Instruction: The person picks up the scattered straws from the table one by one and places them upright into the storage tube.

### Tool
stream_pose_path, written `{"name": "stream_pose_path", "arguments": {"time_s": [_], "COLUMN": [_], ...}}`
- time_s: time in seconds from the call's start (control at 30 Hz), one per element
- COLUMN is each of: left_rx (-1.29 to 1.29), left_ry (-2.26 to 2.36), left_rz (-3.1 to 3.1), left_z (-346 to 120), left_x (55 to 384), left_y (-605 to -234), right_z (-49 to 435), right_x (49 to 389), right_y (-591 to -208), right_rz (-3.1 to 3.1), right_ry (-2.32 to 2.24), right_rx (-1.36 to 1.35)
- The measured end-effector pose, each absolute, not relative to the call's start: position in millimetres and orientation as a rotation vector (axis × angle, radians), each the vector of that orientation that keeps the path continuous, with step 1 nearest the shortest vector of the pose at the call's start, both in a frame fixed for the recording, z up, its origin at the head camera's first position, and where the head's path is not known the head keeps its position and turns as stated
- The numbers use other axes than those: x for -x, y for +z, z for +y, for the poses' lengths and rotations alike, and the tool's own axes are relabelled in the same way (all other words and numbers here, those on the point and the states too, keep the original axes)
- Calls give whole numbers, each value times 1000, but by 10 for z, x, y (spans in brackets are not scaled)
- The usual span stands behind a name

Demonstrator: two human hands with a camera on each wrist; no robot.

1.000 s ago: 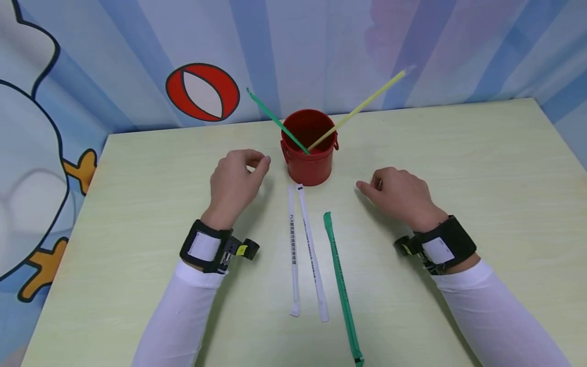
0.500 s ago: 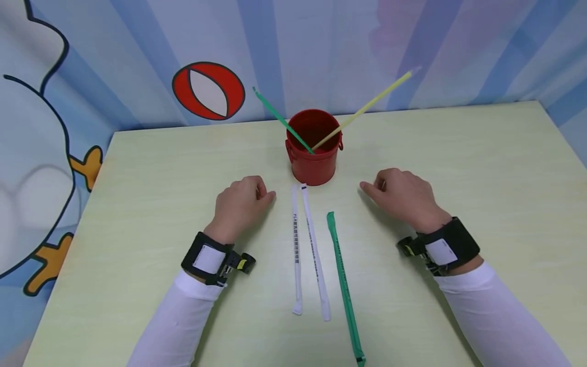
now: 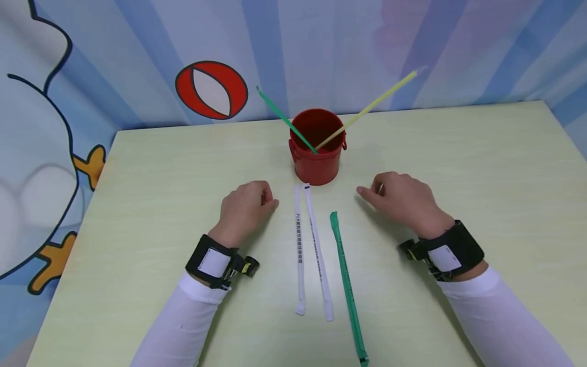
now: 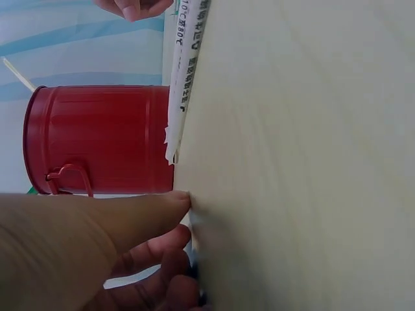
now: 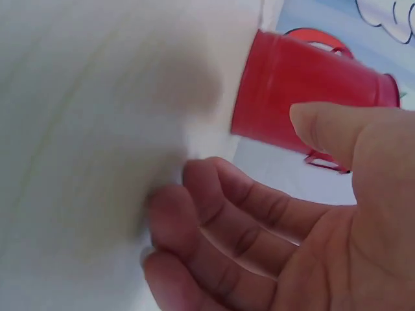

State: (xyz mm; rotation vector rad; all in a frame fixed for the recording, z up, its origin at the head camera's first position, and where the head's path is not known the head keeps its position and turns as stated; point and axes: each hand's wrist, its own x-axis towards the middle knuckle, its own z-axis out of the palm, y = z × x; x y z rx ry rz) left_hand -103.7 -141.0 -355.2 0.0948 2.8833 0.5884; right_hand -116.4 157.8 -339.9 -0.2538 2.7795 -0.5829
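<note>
My left hand (image 3: 246,210) rests on the table, left of two white paper-wrapped straws (image 3: 299,250), its fingers loosely curled around nothing. Over on the right, my right hand (image 3: 403,201) also lies relaxed and holds nothing; the right wrist view shows its bent fingers (image 5: 214,227) and thumb apart. Between and beyond the hands stands a small red bucket (image 3: 317,168). In it lean a green straw (image 3: 285,118) to the left and a yellow straw (image 3: 376,102) to the right. A green-wrapped straw (image 3: 347,283) lies on the table, right of the white ones.
The pale wooden table (image 3: 174,168) backs onto a blue striped curtain (image 3: 312,51) with a printed red and white ball (image 3: 211,90). A printed cartoon figure (image 3: 41,168) covers the curtain at the left. Each wrist wears a black strap with a small camera.
My left hand has drawn back from beside the bucket and come down onto the table. The right hand stays almost where it was. Straws and bucket have not moved on the table.
</note>
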Motion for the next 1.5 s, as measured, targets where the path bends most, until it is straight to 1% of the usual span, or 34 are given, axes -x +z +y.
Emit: {"name": "stream_pose_path", "arguments": {"time_s": [0.3,0.67,1.5], "left_rx": [-96,-111,-114], "left_ry": [596,608,611], "left_rz": [2869,2878,2893], "left_z": [-1389,-1398,-1399], "left_x": [1029,1029,1003], "left_y": [-3535,-3551,-3566], "right_z": [1343,1132,1082], "right_x": [958,716,740], "right_y": [-3310,-3360,-3443], "right_rz": [2721,2584,2588], "right_ry": [-492,-311,-411], "right_rx": [401,549,584]}}
